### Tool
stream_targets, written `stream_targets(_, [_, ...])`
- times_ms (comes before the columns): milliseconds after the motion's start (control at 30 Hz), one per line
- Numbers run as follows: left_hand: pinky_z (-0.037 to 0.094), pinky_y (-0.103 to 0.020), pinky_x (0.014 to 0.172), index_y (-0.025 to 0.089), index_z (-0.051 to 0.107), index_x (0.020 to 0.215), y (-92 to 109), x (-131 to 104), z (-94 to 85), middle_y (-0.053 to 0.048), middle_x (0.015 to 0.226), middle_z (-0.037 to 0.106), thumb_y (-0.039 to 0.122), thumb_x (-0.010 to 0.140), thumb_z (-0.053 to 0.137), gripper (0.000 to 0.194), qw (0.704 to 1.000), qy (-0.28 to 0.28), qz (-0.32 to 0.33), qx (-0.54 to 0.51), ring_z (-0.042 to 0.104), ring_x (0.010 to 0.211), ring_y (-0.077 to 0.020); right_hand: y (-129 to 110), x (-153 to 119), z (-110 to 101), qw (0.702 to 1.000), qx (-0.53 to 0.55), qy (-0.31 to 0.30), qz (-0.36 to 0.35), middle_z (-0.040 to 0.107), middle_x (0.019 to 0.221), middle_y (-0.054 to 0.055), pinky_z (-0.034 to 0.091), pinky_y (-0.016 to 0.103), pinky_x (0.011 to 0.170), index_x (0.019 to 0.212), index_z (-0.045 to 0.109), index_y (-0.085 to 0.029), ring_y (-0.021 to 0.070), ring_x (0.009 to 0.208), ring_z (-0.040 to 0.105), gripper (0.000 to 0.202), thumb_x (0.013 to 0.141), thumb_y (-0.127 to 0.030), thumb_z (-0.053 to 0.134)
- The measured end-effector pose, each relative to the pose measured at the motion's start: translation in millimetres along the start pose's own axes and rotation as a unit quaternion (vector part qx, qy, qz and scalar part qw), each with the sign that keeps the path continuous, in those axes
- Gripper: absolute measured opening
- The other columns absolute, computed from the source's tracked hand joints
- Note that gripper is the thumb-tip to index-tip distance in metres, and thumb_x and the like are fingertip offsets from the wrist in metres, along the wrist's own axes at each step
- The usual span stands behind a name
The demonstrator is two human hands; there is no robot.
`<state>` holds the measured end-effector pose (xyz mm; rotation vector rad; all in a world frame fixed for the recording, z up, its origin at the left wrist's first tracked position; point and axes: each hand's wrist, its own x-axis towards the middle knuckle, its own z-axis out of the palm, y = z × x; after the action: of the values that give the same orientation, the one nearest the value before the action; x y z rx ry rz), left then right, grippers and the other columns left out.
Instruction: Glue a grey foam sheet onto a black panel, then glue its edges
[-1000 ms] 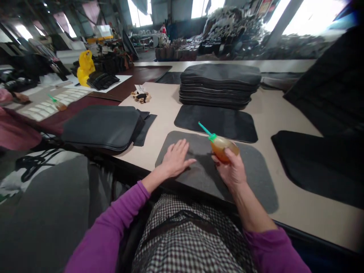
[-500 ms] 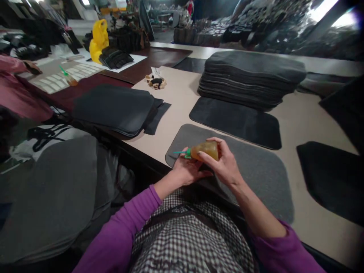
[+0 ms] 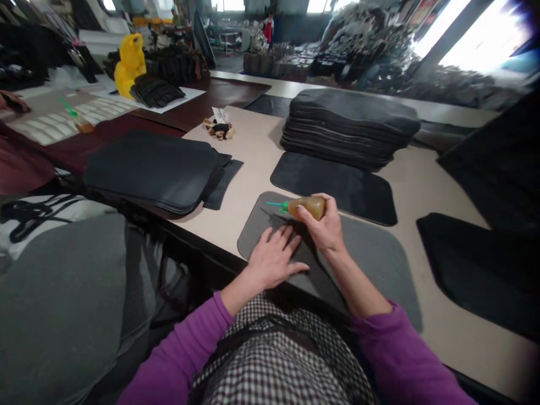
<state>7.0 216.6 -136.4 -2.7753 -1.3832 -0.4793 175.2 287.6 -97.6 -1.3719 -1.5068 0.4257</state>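
My right hand (image 3: 327,228) is wrapped round a glue bottle (image 3: 310,208) of amber liquid, tipped on its side. Its thin green nozzle points left over a grey rounded panel (image 3: 371,253). Flat on that panel, near its left end, rests my left hand (image 3: 276,256) with the fingers spread and nothing in them. Beyond the grey panel lies a single black panel (image 3: 333,183), and behind it rises a thick stack of black panels (image 3: 350,126).
Another pile of black panels (image 3: 147,169) overhangs the table edge at left. Small scraps (image 3: 219,129) lie on the beige tabletop (image 3: 248,135). A second bottle (image 3: 80,121) stands near a co-worker's sleeve (image 3: 21,160). Black sheets (image 3: 476,270) are at right.
My left hand has left the bottle's nozzle end and now lies spread on the grey panel. My right hand has moved the bottle slightly up and away. The camera view has shifted.
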Motion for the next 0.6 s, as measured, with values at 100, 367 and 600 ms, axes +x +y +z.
stream_targets(100, [0.026,-0.049,0.127,0.021,0.043,0.158,0,-1,0.7,-0.011,0.168,0.037,0.070,0.103,0.021,0.077,1.000,-0.001,0.002,-0.003,0.029,0.158,-0.0266,9,15,2,0.999,0.000,-0.038,-0.030,0.064,0.115,0.006,0.051,0.040,0.090,0.123,0.054,-0.023,0.0248,0.097,0.063,0.064,0.077,-0.061,0.077])
stream_targets(367, [0.026,-0.050,0.127,0.021,0.042,0.158,0,-1,-1.6,-0.012,0.169,0.036,0.071,0.103,0.020,0.078,1.000,-0.009,0.003,-0.009,0.028,0.158,-0.0263,21,18,-11,0.994,0.015,-0.101,-0.026,0.063,0.116,0.005,0.052,0.041,0.091,0.127,0.051,-0.028,0.0260,0.099,0.063,0.067,0.076,-0.057,0.082])
stream_targets(600, [0.029,-0.050,0.126,0.023,0.041,0.159,0,1,1.8,-0.011,0.169,0.037,0.072,0.102,0.021,0.078,1.000,-0.005,0.003,0.016,0.028,0.159,-0.0253,33,28,-11,0.983,0.085,-0.163,-0.007,0.066,0.117,0.005,0.056,0.044,0.093,0.130,0.050,-0.030,0.0274,0.102,0.066,0.070,0.075,-0.058,0.083])
